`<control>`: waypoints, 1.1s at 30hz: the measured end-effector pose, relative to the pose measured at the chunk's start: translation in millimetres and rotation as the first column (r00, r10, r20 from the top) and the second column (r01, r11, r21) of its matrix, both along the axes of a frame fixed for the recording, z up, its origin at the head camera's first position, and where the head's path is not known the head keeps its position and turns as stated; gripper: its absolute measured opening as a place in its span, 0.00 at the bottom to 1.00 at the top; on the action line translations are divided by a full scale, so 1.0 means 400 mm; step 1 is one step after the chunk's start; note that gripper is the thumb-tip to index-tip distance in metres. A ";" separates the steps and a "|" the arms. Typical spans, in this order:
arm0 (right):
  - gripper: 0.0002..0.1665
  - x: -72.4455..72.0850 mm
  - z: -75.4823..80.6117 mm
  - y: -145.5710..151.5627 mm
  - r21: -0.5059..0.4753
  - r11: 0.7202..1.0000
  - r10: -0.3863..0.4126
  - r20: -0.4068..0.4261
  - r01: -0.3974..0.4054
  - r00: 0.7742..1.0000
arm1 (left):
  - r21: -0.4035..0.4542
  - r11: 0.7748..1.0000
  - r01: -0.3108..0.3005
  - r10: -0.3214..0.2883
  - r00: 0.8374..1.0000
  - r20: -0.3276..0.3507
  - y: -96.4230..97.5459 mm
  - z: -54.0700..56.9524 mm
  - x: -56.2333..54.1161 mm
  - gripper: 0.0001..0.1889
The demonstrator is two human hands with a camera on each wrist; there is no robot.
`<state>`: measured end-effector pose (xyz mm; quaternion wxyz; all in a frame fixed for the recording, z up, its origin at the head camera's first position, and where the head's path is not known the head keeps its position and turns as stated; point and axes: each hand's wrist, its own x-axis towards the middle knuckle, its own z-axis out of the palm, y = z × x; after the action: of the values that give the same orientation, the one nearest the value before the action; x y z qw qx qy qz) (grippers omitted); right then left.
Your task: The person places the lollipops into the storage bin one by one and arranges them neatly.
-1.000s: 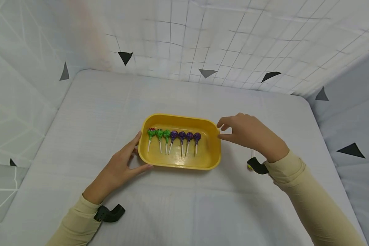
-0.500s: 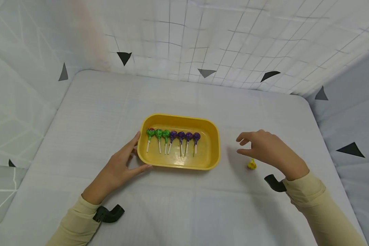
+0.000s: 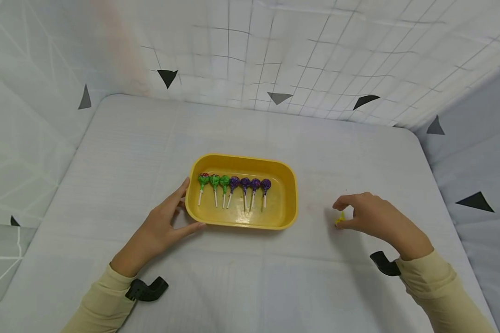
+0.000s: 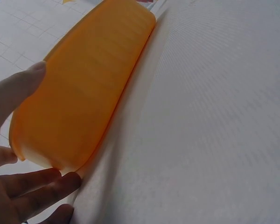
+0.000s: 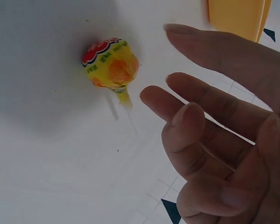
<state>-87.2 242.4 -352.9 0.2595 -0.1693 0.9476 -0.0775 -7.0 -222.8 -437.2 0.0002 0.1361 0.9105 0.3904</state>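
Observation:
A yellow plastic tray (image 3: 283, 203) sits on the white-covered table, with my left hand (image 3: 160, 226) holding its left end. In the left wrist view the thumb lies along the tray's side (image 4: 79, 88) and the fingers bend round its end. Inside the tray a row of lollipops lies side by side: green-wrapped ones (image 3: 215, 181) at left, purple-wrapped ones (image 3: 255, 185) at right. My right hand (image 3: 377, 219) hovers over a yellow lollipop (image 5: 113, 65) to the right of the tray. Its thumb and fingers are apart, with a gap between them and the lollipop in the right wrist view.
White cloth covers the table (image 3: 233, 286). Pale walls with a grid pattern and dark triangles (image 3: 167, 77) stand behind and at both sides. A black wrist mount (image 3: 147, 290) sits on the left sleeve, another mount (image 3: 385, 263) on the right.
My right hand has moved from the tray's right end rightward and toward the front, to the yellow lollipop. My left hand and the tray stay in place.

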 end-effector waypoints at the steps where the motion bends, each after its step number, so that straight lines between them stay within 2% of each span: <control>1: 0.25 0.001 -0.001 0.003 -0.003 1.000 0.000 0.006 0.001 1.000 | 0.000 1.000 -0.001 0.001 1.000 0.004 0.000 0.000 0.000 0.59; 8: 0.20 0.006 -0.016 0.017 -0.017 1.000 0.024 -0.003 -0.024 1.000 | -0.004 1.000 -0.004 0.004 1.000 0.029 -0.002 0.002 0.001 0.59; 13: 0.21 0.006 -0.024 0.021 0.003 1.000 0.027 -0.012 -0.027 1.000 | -0.014 1.000 -0.009 0.010 0.999 0.043 -0.003 0.005 0.002 0.60; 22: 0.20 0.006 -0.036 0.019 0.027 1.000 -0.002 0.015 0.001 1.000 | -0.005 1.000 -0.007 0.007 0.999 0.034 -0.003 0.003 0.001 0.60; 29: 0.18 0.008 -0.044 0.017 0.037 0.999 -0.029 0.072 0.027 0.997 | 0.007 1.000 0.001 -0.001 1.000 0.010 -0.002 -0.005 -0.001 0.58; 33: 0.18 0.011 -0.043 0.020 0.031 0.999 -0.030 0.068 0.028 0.997 | -0.001 1.000 0.000 0.000 1.000 0.011 -0.002 -0.007 -0.002 0.58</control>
<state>-82.7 250.5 -370.1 0.2931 -0.1488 0.9416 -0.0726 -7.6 -223.5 -440.0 0.0056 0.1341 0.9107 0.3906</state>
